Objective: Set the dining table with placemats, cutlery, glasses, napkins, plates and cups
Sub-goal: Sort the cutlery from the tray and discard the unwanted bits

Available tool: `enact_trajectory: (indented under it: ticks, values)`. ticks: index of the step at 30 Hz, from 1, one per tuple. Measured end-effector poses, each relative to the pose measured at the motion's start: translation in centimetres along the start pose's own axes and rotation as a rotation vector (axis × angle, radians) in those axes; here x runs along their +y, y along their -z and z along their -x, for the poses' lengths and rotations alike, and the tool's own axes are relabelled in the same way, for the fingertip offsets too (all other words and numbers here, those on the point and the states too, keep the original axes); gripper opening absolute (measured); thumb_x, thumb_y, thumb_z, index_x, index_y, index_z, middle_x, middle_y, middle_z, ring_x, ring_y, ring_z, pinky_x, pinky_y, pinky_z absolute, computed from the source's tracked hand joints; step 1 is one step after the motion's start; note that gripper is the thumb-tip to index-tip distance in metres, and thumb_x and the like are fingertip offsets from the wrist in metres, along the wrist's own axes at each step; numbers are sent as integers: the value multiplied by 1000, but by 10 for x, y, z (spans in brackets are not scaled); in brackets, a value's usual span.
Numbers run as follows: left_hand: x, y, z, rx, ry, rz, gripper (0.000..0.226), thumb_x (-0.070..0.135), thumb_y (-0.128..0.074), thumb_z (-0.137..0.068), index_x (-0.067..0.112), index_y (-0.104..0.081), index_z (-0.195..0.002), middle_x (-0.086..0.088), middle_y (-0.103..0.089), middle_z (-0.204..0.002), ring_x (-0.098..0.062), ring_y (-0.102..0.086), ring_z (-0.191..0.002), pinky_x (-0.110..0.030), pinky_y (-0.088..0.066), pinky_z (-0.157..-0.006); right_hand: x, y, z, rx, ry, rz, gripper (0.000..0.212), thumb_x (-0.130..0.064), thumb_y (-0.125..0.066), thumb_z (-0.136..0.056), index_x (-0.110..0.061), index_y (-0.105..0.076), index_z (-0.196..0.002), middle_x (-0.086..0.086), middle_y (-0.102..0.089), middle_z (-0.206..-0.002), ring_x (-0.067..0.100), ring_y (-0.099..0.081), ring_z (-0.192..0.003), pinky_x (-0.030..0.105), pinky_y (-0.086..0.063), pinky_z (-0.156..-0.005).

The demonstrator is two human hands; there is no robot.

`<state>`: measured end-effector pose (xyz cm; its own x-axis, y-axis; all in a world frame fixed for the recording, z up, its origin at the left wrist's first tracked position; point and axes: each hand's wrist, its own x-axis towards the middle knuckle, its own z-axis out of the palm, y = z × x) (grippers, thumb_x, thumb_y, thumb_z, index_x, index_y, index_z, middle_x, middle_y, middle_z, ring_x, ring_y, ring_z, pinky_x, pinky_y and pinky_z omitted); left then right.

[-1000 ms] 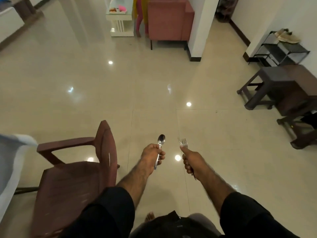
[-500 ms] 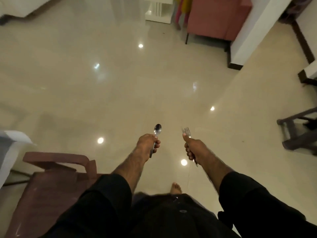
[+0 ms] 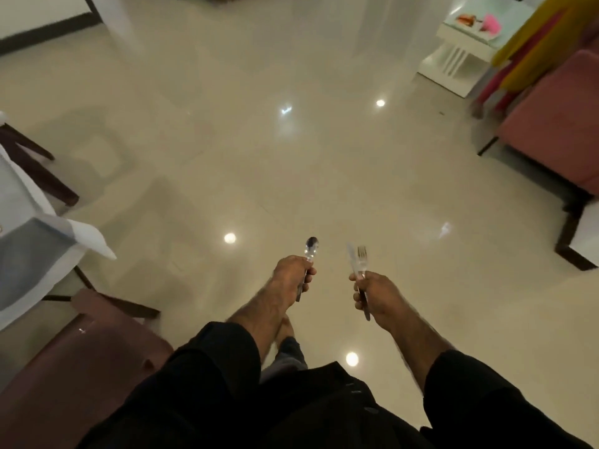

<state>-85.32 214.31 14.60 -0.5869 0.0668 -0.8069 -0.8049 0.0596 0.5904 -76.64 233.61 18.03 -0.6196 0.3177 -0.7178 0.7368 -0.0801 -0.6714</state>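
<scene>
Table (image 3: 29,254) cut off at left.

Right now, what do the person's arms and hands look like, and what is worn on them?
Both forearms are bare from about the elbow down, with visible hair. Loose black sleeves cover the upper arms, ending near the elbows. The left hand and right hand are bare: no gloves, and no watch, ring or bracelet shows.

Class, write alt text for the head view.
A person's left hand grips a spoon and the right hand grips a fork and knife above a glossy floor, beside a brown chair.
</scene>
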Motion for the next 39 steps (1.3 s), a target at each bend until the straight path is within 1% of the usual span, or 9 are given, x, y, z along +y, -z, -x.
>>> enact_trajectory:
  ticks: [7,11,14,17,22,25,32,36,39]
  values:
    - [120,27,-68,-6,-47,-42,6,14,-61,-106,13,-63,-100,-7,-69,-79,-14,-52,-57,-25,-42,-49,-137,-59,-100,-78,12,51,26,-10,-40,-108,-1,-64,-106,5,-53,-68,15,-44,-52,28,-38,-49]
    - [178,64,-113,46,-62,25,7,12,-67,-94,10,-69,-100,-7,-74,-78,-22,-57,-67,-34,-45,-64,-209,-115,-161,-230,87,208,27,-3,-43,-106,-2,-70,-107,8,-58,-74,18,-52,-61,34,-48,-57]
    - [220,104,-144,141,-40,132,8,11,-72,-94,7,-67,-90,-6,-64,-71,-17,-50,-59,-31,-45,-56,-265,-167,-208,-346,141,325,26,-9,-49,-107,-8,-75,-106,9,-62,-74,22,-57,-68,35,-55,-67]
    - [264,149,-170,254,-36,292,25,13,-79,-92,14,-57,-80,-2,-53,-66,-12,-36,-52,-27,-31,-49,-322,-226,-244,-497,174,386,20,-15,-59,-106,-8,-78,-104,9,-66,-73,20,-59,-64,28,-48,-53]
    - [334,212,-191,410,-170,637,12,13,-82,-92,6,-73,-95,-9,-67,-84,-11,-33,-52,-26,-27,-48,-410,-331,-277,-743,266,543,16,-17,-72,-99,-2,-78,-100,14,-71,-76,16,-65,-58,22,-45,-47]
    - [355,251,-193,462,-234,835,6,5,-77,-92,5,-72,-89,-15,-71,-90,-11,-30,-51,-23,-21,-46,-452,-399,-282,-877,310,634,15,-14,-74,-97,0,-78,-100,18,-71,-81,26,-69,-68,33,-53,-60]
    - [373,375,-214,609,-313,1076,8,6,-71,-96,-1,-68,-94,-17,-76,-88,-10,-33,-48,-21,-23,-42,-484,-559,-271,-1058,356,819,15,-15,-73,-98,0,-78,-96,24,-74,-84,35,-74,-73,40,-57,-69]
    - [375,466,-227,672,-311,1153,17,16,-59,-106,4,-66,-97,-15,-80,-96,-10,-36,-49,-23,-27,-42,-495,-647,-253,-1051,380,822,19,-17,-63,-105,-2,-75,-102,22,-75,-84,30,-71,-71,37,-58,-64]
    - [364,533,-221,745,-306,1071,27,30,-63,-107,11,-69,-88,-12,-76,-86,-13,-42,-50,-25,-33,-48,-511,-713,-248,-993,462,872,19,-21,-63,-105,-8,-78,-104,13,-70,-79,19,-57,-62,26,-46,-54]
